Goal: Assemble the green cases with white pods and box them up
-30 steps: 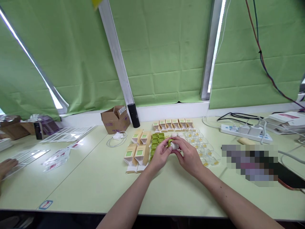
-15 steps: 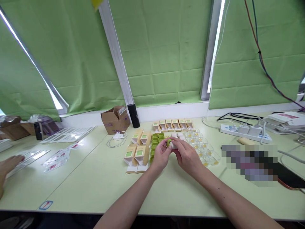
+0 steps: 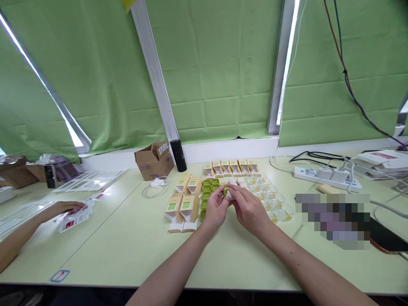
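Between my two hands, just above the table, is a small green and white piece (image 3: 227, 192); its exact kind is hard to make out. My left hand (image 3: 216, 208) pinches its green side, and my right hand (image 3: 250, 206) has its fingers closed on the white side. Green square cups (image 3: 204, 204) stand in rows behind and left of my left hand, partly covered by it. Clear plastic cups with yellow centres (image 3: 274, 197) spread out to the right of my right hand. White pieces (image 3: 237, 182) lie just beyond my fingers.
Open cartons with green windows (image 3: 183, 206) stand at left, and a row of small cartons (image 3: 231, 167) at the back. A cardboard box (image 3: 154, 161), black cylinder (image 3: 178, 155) and power strip (image 3: 328, 177) sit farther off. Another person's hand (image 3: 65, 207) touches printed sheets (image 3: 75, 219).
My hands stay almost in place around the green and white piece. At far left, the other person's hand has moved right, onto the red and white printed sheets.
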Demonstrator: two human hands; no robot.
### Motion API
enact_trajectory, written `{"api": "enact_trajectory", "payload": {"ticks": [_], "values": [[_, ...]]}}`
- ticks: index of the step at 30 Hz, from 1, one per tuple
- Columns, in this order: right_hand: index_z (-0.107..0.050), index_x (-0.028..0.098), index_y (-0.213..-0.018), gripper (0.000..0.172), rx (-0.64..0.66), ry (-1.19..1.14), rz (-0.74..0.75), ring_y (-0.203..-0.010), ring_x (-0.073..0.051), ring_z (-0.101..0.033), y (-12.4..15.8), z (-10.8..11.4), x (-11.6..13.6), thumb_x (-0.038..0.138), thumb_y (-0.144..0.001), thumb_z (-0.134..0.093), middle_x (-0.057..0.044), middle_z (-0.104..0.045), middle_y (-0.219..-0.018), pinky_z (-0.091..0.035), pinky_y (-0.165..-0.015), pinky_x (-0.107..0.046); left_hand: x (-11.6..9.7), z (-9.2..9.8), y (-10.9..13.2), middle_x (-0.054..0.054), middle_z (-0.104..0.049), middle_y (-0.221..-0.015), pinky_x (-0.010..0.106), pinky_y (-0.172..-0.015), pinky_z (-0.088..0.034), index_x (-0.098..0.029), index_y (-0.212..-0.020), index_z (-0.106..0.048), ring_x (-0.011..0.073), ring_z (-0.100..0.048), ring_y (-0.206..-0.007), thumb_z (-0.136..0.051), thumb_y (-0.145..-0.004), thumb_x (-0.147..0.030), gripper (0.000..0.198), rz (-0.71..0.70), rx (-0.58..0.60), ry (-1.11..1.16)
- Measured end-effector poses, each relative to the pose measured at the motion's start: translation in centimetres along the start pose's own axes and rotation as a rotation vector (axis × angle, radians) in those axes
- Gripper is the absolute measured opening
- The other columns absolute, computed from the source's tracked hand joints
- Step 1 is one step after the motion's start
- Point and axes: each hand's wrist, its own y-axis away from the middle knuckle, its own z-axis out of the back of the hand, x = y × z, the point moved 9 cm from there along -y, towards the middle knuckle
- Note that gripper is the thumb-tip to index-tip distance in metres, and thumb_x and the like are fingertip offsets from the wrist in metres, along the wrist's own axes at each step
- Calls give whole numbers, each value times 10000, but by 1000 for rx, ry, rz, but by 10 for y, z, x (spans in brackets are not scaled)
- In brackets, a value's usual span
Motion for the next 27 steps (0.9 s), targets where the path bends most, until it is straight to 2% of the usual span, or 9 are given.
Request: {"api": "enact_trajectory", "payload": {"ticks": [4, 7, 10, 14, 21, 27], "values": [[-572, 181, -1375, 451, -13, 17, 6, -1162, -304, -711, 0, 0, 0, 24, -965, -468, -170, -703, -1345, -652, -916, -461, 1, 1, 1, 152, -714, -1324, 439, -1086, -551, -166, -1250, -709, 307, -661, -1267, -815, -846, -388, 473, 6, 7, 10], [-550, 189, -1421, 484, -22, -18, -8, -1210, -301, -694, 3, -2, -6, 35, -970, -465, -167, -698, -1353, -646, -949, -469, 2, -4, 3, 153, -668, -1406, 452, -1102, -536, -188, -1309, -686, 327, -620, -1327, -813, -854, -414, 524, 36, 77, 52], [-510, 195, -1477, 517, -8, -64, -21, -1271, -296, -663, 5, -5, -12, 50, -984, -457, -168, -671, -1392, -630, -998, -479, -2, -10, 5, 155, -612, -1483, 463, -1173, -471, -196, -1359, -659, 342, -538, -1424, -852, -825, -410, 607, 24, 137, 77], [-481, 203, -1509, 523, 0, -101, -34, -1282, -296, -650, 6, -7, -12, 78, -1001, -464, -166, -662, -1391, -614, -1030, -491, -5, -10, 2, 166, -626, -1460, 458, -1221, -414, -171, -1316, -674, 332, -520, -1443, -893, -781, -430, 633, -27, 114, 17], [-410, 213, -1562, 568, -21, -144, -58, -1266, -307, -655, 6, -4, -8, 107, -1008, -484, -172, -669, -1366, -616, -1021, -507, 2, -3, -4, 164, -725, -1281, 442, -1083, -533, -154, -1251, -701, 305, -672, -1218, -900, -755, -476, 624, -6, 56, -30], [-457, 208, -1530, 538, -21, -138, -72, -1290, -307, -644, 9, -8, -11, 105, -1003, -487, -168, -666, -1371, -596, -1070, -530, 0, -4, -2, 166, -714, -1308, 427, -1058, -546, -157, -1256, -702, 300, -671, -1218, -877, -780, -500, 612, -9, 64, -50]]}}
